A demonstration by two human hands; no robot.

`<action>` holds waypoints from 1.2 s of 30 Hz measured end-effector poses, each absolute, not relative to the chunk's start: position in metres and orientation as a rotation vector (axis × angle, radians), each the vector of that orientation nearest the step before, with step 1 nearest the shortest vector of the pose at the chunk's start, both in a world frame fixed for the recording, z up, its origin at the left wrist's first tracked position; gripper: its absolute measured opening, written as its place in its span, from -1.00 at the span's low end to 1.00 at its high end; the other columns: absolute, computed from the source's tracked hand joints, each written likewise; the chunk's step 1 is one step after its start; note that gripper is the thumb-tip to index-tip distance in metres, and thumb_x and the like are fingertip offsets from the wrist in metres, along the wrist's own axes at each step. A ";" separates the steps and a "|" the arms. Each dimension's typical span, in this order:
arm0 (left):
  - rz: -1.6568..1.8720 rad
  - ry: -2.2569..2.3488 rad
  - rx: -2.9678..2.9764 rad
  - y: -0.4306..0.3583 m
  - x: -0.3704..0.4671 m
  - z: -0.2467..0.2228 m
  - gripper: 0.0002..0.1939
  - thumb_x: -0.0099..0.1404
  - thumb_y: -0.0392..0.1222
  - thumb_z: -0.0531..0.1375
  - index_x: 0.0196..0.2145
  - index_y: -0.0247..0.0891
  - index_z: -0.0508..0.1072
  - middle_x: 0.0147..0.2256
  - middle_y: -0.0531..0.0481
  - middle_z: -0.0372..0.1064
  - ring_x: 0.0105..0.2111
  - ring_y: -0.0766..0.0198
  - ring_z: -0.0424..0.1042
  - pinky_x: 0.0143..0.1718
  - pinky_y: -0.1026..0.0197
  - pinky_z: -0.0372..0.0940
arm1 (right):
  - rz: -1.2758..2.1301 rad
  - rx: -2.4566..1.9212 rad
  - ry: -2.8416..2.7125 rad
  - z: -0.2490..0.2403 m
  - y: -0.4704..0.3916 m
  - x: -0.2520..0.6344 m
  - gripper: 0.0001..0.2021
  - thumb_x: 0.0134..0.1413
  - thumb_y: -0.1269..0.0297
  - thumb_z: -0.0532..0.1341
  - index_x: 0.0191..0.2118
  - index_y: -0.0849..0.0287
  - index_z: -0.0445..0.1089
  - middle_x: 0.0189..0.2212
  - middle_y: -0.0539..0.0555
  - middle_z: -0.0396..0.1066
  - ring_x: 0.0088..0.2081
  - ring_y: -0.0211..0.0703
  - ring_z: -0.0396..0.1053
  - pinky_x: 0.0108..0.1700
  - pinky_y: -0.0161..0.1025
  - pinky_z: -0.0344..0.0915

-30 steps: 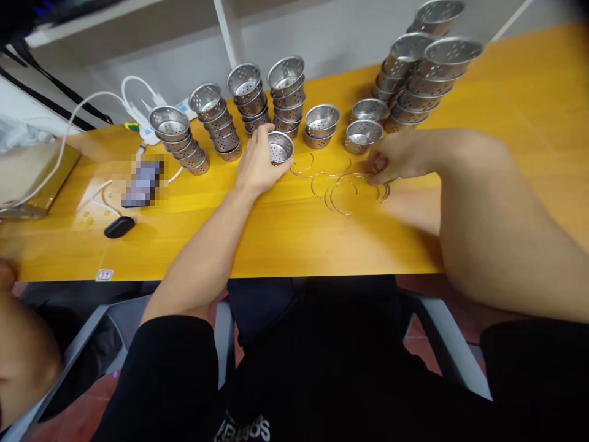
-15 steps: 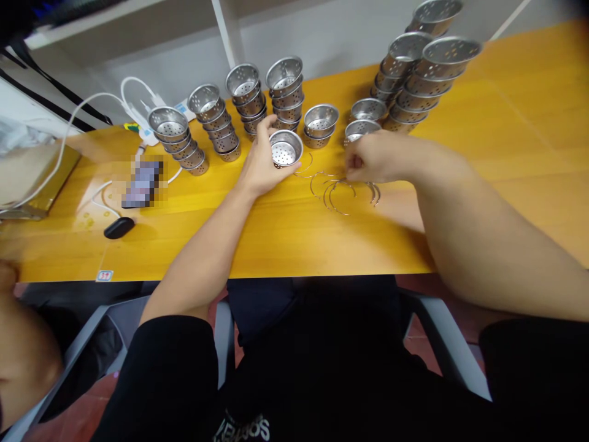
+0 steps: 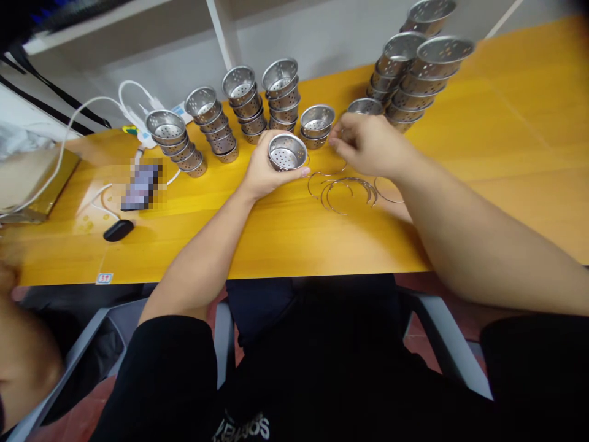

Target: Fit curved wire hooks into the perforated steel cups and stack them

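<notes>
While the left hand (image 3: 261, 169) clasps a cup (image 3: 288, 153), right hand (image 3: 368, 144) with unclear grip, yellow table (image 3: 289, 242), grey wall (image 3: 317, 37).

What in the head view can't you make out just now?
All in the head view:
Right hand: its own fingers hide whether it pinches one of the wires.
Left hand: the held cup hides some fingers.
Rearmost cup: nearer stacks hide what is beneath it.
Phone: pixelation hides its screen.
Neighbour's arm: cut off by the left edge.

Head view, facing forward and down over hands (image 3: 263, 169), table (image 3: 294, 242).
</notes>
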State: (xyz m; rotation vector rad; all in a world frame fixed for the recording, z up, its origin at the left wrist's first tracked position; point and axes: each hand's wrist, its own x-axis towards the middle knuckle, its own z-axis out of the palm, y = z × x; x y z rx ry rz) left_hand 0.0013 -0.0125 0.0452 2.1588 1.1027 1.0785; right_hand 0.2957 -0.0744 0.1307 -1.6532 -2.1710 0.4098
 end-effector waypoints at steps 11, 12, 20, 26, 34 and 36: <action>1.095 1.062 2.162 0.003 0.001 0.028 0.08 0.43 0.55 0.64 0.59 0.03 0.34 0.54 -0.24 0.58 0.63 -0.21 0.64 0.75 -0.33 0.52 | 0.468 -1.659 -2.062 0.112 -0.073 0.284 -0.44 0.79 -0.36 0.20 0.37 -0.06 0.67 0.03 0.27 0.81 0.09 0.41 0.76 0.29 0.24 0.68; 1.098 1.049 2.177 0.005 0.002 0.027 0.06 0.48 0.53 0.60 0.62 0.02 0.31 0.59 -0.26 0.53 0.68 -0.20 0.59 0.78 -0.30 0.50 | 0.469 -1.651 -2.053 0.110 -0.072 0.284 -0.44 0.78 -0.37 0.20 0.36 -0.05 0.68 0.02 0.27 0.80 0.07 0.40 0.76 0.27 0.25 0.69; 1.110 1.077 2.279 0.001 0.000 0.029 -0.01 0.45 0.43 0.65 0.60 0.08 0.42 0.61 -0.20 0.49 0.75 -0.21 0.49 0.87 -0.31 0.38 | 0.493 -1.639 -1.987 0.095 -0.061 0.288 -0.52 0.71 -0.28 0.28 0.27 -0.07 0.73 -0.06 0.23 0.79 0.05 0.42 0.74 0.16 0.27 0.75; 1.094 1.077 2.206 -0.004 -0.001 0.031 -0.02 0.43 0.45 0.67 0.53 0.04 0.42 0.50 -0.20 0.58 0.61 -0.22 0.63 0.78 -0.35 0.49 | 0.560 -1.507 -1.997 0.092 -0.058 0.291 -0.74 0.52 0.12 0.38 0.14 0.06 0.74 -0.15 0.23 0.75 -0.11 0.27 0.71 0.08 0.19 0.70; 1.053 1.129 2.184 -0.001 0.008 0.036 0.03 0.54 0.48 0.57 0.69 0.10 0.29 0.66 -0.19 0.45 0.80 -0.22 0.44 0.87 -0.33 0.39 | 0.568 -1.504 -2.057 0.093 -0.057 0.292 -0.68 0.51 0.04 0.35 0.17 0.02 0.76 -0.29 0.12 0.65 -0.21 0.22 0.62 0.04 0.18 0.66; 1.023 1.127 2.199 -0.002 0.011 0.039 0.02 0.56 0.47 0.55 0.72 0.14 0.29 0.69 -0.18 0.42 0.83 -0.24 0.39 0.93 -0.36 0.30 | 0.565 -1.474 -2.096 0.093 -0.057 0.294 -0.63 0.59 0.02 0.31 0.24 0.06 0.74 -0.32 0.12 0.63 -0.25 0.19 0.57 0.07 0.19 0.64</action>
